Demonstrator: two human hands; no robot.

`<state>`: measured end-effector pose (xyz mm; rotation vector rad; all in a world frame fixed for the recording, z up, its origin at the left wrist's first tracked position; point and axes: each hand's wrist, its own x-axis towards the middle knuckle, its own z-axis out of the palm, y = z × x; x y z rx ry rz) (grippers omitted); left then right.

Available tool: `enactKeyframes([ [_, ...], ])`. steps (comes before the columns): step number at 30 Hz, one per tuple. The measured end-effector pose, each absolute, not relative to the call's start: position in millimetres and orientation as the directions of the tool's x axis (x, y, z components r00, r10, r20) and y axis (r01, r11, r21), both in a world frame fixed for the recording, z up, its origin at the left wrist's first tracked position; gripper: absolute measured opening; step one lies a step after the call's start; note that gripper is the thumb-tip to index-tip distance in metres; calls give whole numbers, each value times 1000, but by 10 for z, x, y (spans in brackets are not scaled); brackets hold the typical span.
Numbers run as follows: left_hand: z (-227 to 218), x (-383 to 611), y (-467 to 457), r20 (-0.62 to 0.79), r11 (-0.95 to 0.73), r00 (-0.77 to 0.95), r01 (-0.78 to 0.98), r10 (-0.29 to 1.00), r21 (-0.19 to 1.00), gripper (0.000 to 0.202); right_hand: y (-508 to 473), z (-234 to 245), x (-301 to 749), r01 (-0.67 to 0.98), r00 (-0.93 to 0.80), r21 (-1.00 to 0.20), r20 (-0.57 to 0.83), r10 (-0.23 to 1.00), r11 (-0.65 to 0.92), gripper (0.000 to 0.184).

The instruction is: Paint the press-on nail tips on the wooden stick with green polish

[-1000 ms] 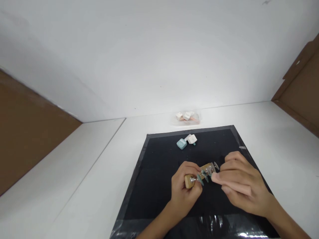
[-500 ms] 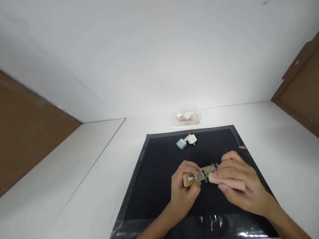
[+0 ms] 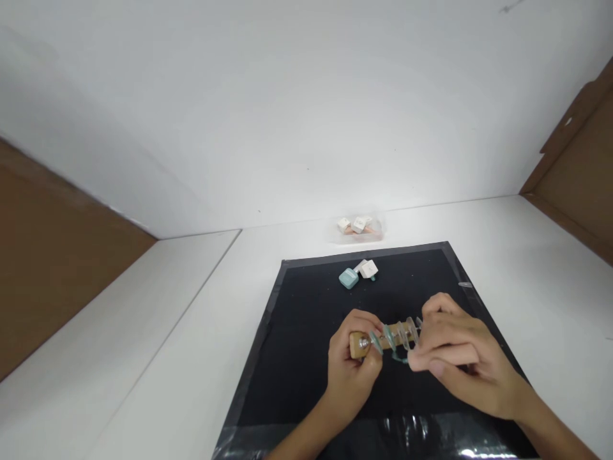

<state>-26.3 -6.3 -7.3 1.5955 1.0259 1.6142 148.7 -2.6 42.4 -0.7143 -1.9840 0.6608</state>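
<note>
My left hand (image 3: pixel 352 370) is closed round the near end of a small wooden bar (image 3: pixel 383 337) that carries a row of metal posts with several teal and clear switches on them. My right hand (image 3: pixel 454 361) is closed at the bar's other end, fingertips pinched at a teal piece (image 3: pixel 400 358) beside the posts. Both hands hover just above a black mat (image 3: pixel 297 358). What the right fingers grip is partly hidden.
At the mat's far edge lie a teal keycap (image 3: pixel 348 278) and a white keycap (image 3: pixel 368 269). Beyond the mat a clear tray (image 3: pixel 359 227) holds several white and pink keycaps. The white table meets a white wall behind; brown cardboard panels stand at left and right.
The pink piece seen in my right hand earlier no longer shows. My right fingers have shifted left and down to the switches on the bar. My left hand has barely moved.
</note>
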Motion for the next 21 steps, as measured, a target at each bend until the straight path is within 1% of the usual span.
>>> enactKeyframes([
  [3,-105,-272,-70,445,-445,-56,10,894,895,12,-33,425,1481,241,-365,-718,556,747,653,11],
  [5,-127,-272,-68,362,-366,-56,-78,930,927,10,-34,430,1471,263,-356,-730,535,766,631,13],
  [7,-126,-260,-57,224,-230,-50,-205,973,951,8,-34,436,1466,201,-416,-741,528,740,641,11],
  [9,-93,-238,-42,32,-33,-8,-361,999,932,11,-37,434,1475,105,-441,-759,544,714,643,9],
  [11,-42,-215,-33,-166,198,107,-511,980,836,15,-42,415,1493,80,-352,-783,557,752,617,9],
  [13,-4,-200,-35,-293,387,252,-593,922,706,19,-46,384,1507,129,-204,-810,543,815,572,10],
  [14,3,-195,-40,-334,456,310,-613,890,645,20,-46,367,1507,155,-145,-820,532,834,550,10],
  [15,0,-193,-46,-362,511,361,-623,860,592,21,-43,353,1502,170,-107,-827,525,844,536,11],
  [17,-27,-192,-59,-382,587,447,-632,809,505,21,-34,334,1478,165,-86,-832,523,848,529,15],
  [21,-90,-196,-80,-326,669,585,-631,743,394,21,-18,340,1401,123,-62,-843,521,851,524,27],
])
